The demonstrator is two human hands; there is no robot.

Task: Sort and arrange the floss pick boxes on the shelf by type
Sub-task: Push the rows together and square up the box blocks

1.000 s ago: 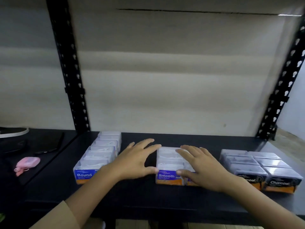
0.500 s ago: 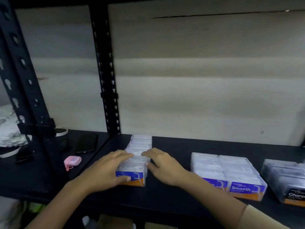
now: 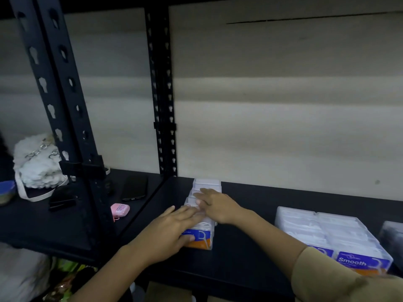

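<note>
a pale wall [image 3: 283, 105] fills the view behind the row. a black shelf [image 3: 250, 256] carries the row, which runs from near the shelf's front edge back toward the wall. two black slotted posts stand left of the row: a front post [image 3: 63, 101] well to the left and nearer the camera, and a rear post [image 3: 162, 94] just left of the row's far end. right of the row and apart from it sit the smooth boxes [image 3: 322, 229], a clear block two wide, with "smooth" on a blue and orange front label. a tan sleeve [image 3: 340, 280] shows lower right of the row.

the row [image 3: 207, 184] is a single file of clear floss pick boxes. its front box has a blue and orange label with the word covered. the left hand [image 3: 172, 227] lies on the row's near end, fingers nearly straight and flat across the lid, thumb pressed to the front label. the right hand [image 3: 218, 205] rests on the row's middle from the right, fingers slightly bent over the lids, gripping nothing that shows; its thumb is hidden. the fingertips of both hands nearly meet on top of the row.

far left of the row, past the front post, sits a white fluffy bag [image 3: 37, 164] with a chain. a dark phone [image 3: 135, 188] lies flat left of the row, beyond the rear post. dark boxes [image 3: 393, 236] sit far right of the row, cut by the frame edge. a pink case [image 3: 120, 209] lies left of the row's near end.
</note>
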